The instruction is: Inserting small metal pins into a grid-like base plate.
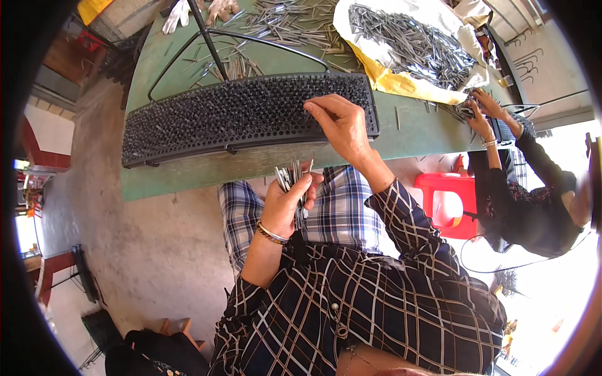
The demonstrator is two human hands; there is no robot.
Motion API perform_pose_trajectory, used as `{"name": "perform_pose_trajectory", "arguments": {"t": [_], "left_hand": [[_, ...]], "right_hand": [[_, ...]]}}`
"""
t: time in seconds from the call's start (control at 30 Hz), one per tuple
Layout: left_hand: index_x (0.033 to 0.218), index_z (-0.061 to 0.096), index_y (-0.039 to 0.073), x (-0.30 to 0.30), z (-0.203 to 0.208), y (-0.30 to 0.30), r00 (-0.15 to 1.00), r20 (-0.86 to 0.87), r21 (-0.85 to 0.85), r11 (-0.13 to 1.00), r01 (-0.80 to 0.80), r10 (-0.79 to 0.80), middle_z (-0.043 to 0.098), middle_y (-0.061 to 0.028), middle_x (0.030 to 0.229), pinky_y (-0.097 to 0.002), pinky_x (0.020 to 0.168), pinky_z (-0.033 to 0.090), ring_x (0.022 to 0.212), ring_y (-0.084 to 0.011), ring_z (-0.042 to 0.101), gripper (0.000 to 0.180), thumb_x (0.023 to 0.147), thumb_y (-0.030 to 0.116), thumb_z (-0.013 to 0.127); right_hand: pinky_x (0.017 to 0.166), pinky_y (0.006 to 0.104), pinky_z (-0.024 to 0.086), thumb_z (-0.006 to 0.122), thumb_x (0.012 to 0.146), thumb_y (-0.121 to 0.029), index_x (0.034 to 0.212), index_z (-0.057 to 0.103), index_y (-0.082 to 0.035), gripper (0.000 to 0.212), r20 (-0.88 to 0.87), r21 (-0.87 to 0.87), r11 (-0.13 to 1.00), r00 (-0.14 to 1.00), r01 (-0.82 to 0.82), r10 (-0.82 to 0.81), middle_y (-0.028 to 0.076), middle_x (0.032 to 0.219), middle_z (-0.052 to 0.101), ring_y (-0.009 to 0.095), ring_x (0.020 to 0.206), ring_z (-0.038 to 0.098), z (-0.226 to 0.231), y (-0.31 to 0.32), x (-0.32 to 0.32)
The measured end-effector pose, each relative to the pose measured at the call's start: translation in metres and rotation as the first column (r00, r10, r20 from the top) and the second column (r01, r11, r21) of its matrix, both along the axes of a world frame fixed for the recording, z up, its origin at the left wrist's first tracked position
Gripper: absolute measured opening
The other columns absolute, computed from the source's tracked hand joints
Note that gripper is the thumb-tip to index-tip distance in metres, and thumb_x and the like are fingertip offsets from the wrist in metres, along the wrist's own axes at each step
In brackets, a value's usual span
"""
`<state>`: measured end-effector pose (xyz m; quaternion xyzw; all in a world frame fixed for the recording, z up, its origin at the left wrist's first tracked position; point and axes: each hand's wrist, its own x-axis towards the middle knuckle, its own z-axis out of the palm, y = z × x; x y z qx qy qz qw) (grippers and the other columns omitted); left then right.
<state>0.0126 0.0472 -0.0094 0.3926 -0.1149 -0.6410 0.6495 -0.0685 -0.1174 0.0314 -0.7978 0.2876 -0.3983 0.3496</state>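
Observation:
My left hand (pixel 283 205) is closed around a bundle of thin grey metal rods (pixel 288 178), held upright above my lap, just off the table's near edge. A long black rack (pixel 219 116) covered with small round holes lies across the table in front of me. Many of its holes look filled with dark pins; the row along its near edge shows open holes. Over the rack's right part, my right hand (pixel 348 130) has thumb and forefinger pinched together. Whatever is between those fingertips is too small to make out.
Loose metal rods (pixel 288 25) lie scattered over the green table (pixel 169 178). A white and yellow sack (pixel 401 81) heaped with rods sits at the far right. Beside it are a co-worker's hands (pixel 486 116). A black metal frame (pixel 210 47) rises behind the rack. A red stool (pixel 433 183) stands right.

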Motion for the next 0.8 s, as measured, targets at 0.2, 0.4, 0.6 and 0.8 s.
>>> {"name": "perform_pose_trajectory", "arguments": {"t": [0.2, 0.4, 0.6, 0.8], "left_hand": [[0.118, 0.051, -0.001, -0.001, 0.002, -0.001, 1.0, -0.02, 0.0, 1.0, -0.024, 0.024, 0.065, -0.0109, 0.092, -0.0221, 0.053, 0.044, 0.067, -0.0086, 0.055, 0.033, 0.091, 0.015, 0.059], [0.114, 0.052, 0.0, 0.001, 0.006, -0.001, 0.998, -0.029, -0.004, 0.999, -0.051, 0.051, 0.065, -0.0108, 0.092, -0.0221, 0.053, 0.044, 0.067, -0.0088, 0.056, 0.029, 0.09, 0.013, 0.06], [0.112, 0.053, 0.0, 0.001, 0.01, -0.002, 0.993, -0.042, -0.038, 0.993, -0.113, 0.111, 0.063, -0.0114, 0.093, -0.0221, 0.054, 0.045, 0.068, -0.0091, 0.055, 0.027, 0.09, 0.013, 0.06], [0.112, 0.053, 0.0, 0.001, 0.011, -0.002, 0.996, 0.014, -0.04, 0.995, -0.088, 0.089, 0.063, -0.0119, 0.094, -0.0223, 0.055, 0.045, 0.068, -0.0097, 0.056, 0.027, 0.09, 0.012, 0.06]], "right_hand": [[0.061, 0.0289, 0.048, 0.066, 0.082, -0.009, 0.091, 0.068, 0.0, 0.012, -0.039, -0.084, 0.995, 0.998, -0.046, 0.043, 0.01, 0.082, 0.065, 0.021, 0.07, 0.062, -0.013, -0.001, 0.001], [0.062, 0.0312, 0.05, 0.069, 0.078, -0.01, 0.09, 0.069, -0.003, 0.014, -0.206, -0.433, 0.897, 0.979, -0.091, 0.0, 0.009, 0.087, 0.062, 0.025, 0.073, 0.061, -0.019, 0.001, 0.001], [0.057, 0.0244, 0.045, 0.071, 0.08, -0.017, 0.09, 0.07, -0.001, 0.018, -0.178, 0.098, 0.99, 0.978, -0.096, 0.113, 0.007, 0.08, 0.063, 0.014, 0.069, 0.059, 0.004, 0.014, -0.011], [0.058, 0.0208, 0.044, 0.068, 0.085, -0.018, 0.094, 0.068, 0.003, 0.022, -0.022, 0.619, 0.756, 0.957, -0.213, 0.288, 0.003, 0.081, 0.066, 0.006, 0.069, 0.055, 0.004, 0.019, -0.024]]}}
